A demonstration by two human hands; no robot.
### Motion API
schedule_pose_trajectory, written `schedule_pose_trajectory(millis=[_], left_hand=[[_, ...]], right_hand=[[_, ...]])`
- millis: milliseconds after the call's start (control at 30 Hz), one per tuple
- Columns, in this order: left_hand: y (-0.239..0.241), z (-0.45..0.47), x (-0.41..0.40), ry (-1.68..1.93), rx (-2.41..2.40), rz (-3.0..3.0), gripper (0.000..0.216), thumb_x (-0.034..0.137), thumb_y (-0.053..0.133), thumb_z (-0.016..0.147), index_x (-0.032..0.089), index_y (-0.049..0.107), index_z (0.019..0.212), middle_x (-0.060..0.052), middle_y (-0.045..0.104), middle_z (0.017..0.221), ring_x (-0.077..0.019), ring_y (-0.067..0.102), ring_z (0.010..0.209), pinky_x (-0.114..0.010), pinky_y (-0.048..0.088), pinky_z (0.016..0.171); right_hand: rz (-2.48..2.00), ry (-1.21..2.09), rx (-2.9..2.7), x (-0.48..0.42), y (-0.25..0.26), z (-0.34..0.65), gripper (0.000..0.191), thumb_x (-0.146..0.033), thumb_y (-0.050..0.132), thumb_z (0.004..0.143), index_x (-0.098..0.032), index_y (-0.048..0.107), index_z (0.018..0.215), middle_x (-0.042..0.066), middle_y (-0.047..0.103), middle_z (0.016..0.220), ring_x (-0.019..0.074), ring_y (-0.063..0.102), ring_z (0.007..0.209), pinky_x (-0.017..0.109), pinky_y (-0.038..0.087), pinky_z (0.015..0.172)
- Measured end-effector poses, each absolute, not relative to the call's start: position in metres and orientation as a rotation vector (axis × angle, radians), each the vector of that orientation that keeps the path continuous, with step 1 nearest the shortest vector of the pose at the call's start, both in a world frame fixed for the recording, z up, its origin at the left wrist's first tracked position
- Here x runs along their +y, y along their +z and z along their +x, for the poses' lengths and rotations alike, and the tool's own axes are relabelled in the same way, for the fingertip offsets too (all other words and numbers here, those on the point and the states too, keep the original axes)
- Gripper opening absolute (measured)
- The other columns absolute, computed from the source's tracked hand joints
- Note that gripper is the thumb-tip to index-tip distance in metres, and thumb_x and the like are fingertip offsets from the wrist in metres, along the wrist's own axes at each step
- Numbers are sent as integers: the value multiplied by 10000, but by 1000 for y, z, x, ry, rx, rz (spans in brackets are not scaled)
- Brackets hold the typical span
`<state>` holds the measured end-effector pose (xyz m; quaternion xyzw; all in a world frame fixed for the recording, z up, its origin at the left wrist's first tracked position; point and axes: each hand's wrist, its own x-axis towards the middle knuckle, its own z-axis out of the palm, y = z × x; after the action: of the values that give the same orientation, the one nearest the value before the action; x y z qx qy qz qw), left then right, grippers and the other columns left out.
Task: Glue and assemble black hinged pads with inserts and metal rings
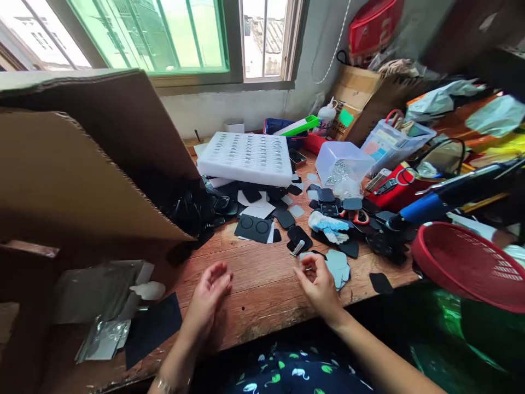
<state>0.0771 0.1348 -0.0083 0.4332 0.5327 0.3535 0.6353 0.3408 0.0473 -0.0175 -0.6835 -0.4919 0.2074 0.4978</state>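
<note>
Right hand (318, 282) grip pinched on small grey piece (307, 257); left hand (209, 290) grip apart, empty. Risk: grey stack (338, 265) near counter (254, 295) edge, nudge could spill it.

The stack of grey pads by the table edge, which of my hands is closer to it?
Right. The right hand sits at the grey pads, fingers at their left edge. The left hand hovers over bare wood, well to their left.
</note>
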Motion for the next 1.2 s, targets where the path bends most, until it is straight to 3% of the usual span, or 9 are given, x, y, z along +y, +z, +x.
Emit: schedule_pose_trajectory(millis=[133, 267, 400, 533, 667, 800, 933, 1033, 1200], left_hand=[[-6, 138, 206, 798, 1459, 1551, 651, 189, 754, 721, 156, 505, 1321, -197, 526, 1421, -324, 451, 1394, -467, 322, 1185], [-7, 184, 234, 786, 1530, 1590, 741, 149, 819, 633, 137, 513, 1307, -199, 560, 1346, -396, 370, 1414, -566, 207, 1196], [-13, 208, 226, 802, 1523, 1513, 563, 86, 811, 604, 166, 589, 1115, -149, 640, 1193, -367, 486, 1307, -521, 313, 1135], [-15, 224, 233, 826, 1413, 1318, 256, 108, 776, 667, 173, 580, 818, -58, 665, 833, -253, 657, 898, -400, 508, 886], [-12, 258, 252, 887, 1208, 1081, 230, 234, 753, 763, 173, 550, 853, -8, 646, 782, -128, 605, 628, -289, 534, 655], [-9, 305, 262, 930, 1051, 942, 215, 227, 708, 835, 156, 555, 968, -10, 649, 869, -109, 627, 720, -271, 557, 718], [0, 317, 265, 837, 963, 931, 203, 206, 743, 814, 128, 605, 941, -23, 650, 840, -122, 642, 754, -298, 561, 779], [14, 284, 260, 738, 951, 985, 289, 215, 849, 696, 115, 664, 894, -51, 669, 804, -144, 652, 744, -331, 557, 810], [36, 169, 215, 724, 1042, 1116, 371, 350, 870, 653, 156, 747, 944, -95, 727, 1032, -221, 659, 952, -356, 522, 915]], right_hand=[[-1686, 543, -1006, 55, -15, 372, 417, -396, 658, 831, -201, 513, 1170, 99, 574, 1076, 169, 609, 773, 332, 546, 671], [-1618, 625, -1021, 62, -9, 383, 376, -377, 624, 858, -191, 568, 1181, 106, 586, 1121, 155, 596, 814, 313, 534, 712], [-1589, 702, -931, 57, -13, 392, 387, -420, 665, 837, -185, 608, 1139, 107, 613, 1104, 167, 589, 833, 315, 527, 722], [-1586, 718, -813, 56, -9, 402, 426, -481, 727, 773, -183, 649, 1068, 107, 646, 1071, 193, 598, 863, 326, 528, 733], [-1556, 730, -725, 61, 5, 405, 483, -547, 769, 719, -178, 665, 1012, 102, 677, 998, 205, 617, 836, 324, 531, 696], [-1562, 723, -684, 56, 13, 404, 477, -539, 783, 719, -172, 673, 1002, 98, 692, 976, 197, 631, 813, 304, 527, 658], [-1578, 540, -754, 40, 18, 390, 309, -418, 724, 838, -197, 668, 1046, 82, 694, 1022, 176, 656, 822, 300, 554, 712], [-1503, 389, -1082, 33, 22, 365, 135, -258, 646, 913, -223, 673, 1041, 60, 689, 1005, 171, 673, 887, 292, 560, 793], [-1298, 463, -1563, 41, 9, 332, 179, -125, 561, 937, -230, 660, 1043, 35, 705, 930, 152, 689, 861, 264, 563, 791]])
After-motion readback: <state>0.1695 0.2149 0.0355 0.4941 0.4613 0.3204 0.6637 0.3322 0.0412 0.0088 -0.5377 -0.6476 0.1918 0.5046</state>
